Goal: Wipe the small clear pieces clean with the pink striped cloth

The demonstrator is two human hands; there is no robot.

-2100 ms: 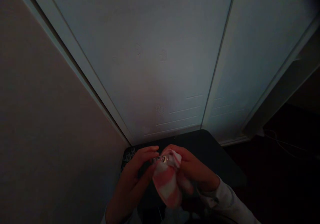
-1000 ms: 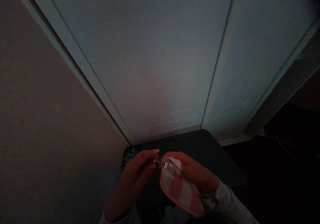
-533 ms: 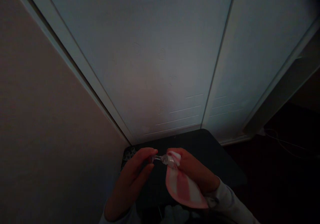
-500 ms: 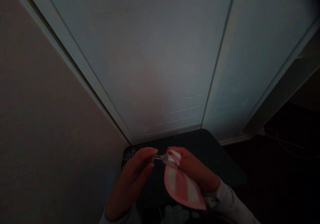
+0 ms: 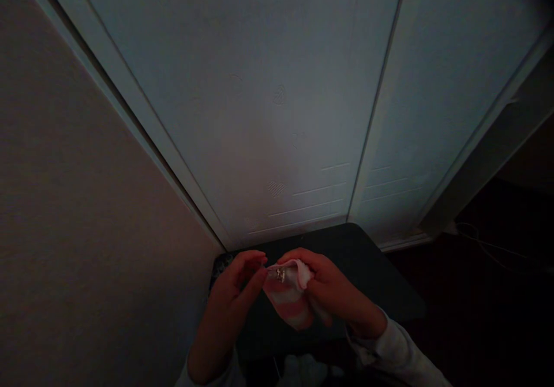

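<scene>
The scene is very dark. My left hand pinches one end of a small clear shiny object, perhaps glass. My right hand is closed round a pink-and-white striped cloth that wraps the object's other end. Both hands meet just above a dark table top. A white sleeve covers my right forearm.
A pale wardrobe or sliding door rises right behind the dark table. A beige wall stands at the left. Dark floor with a thin cable lies at the right. Something patterned sits at the table's left corner.
The striped cloth, which hung loose to the right below my right hand, is now bunched up round the clear object. My hands have drawn closer together.
</scene>
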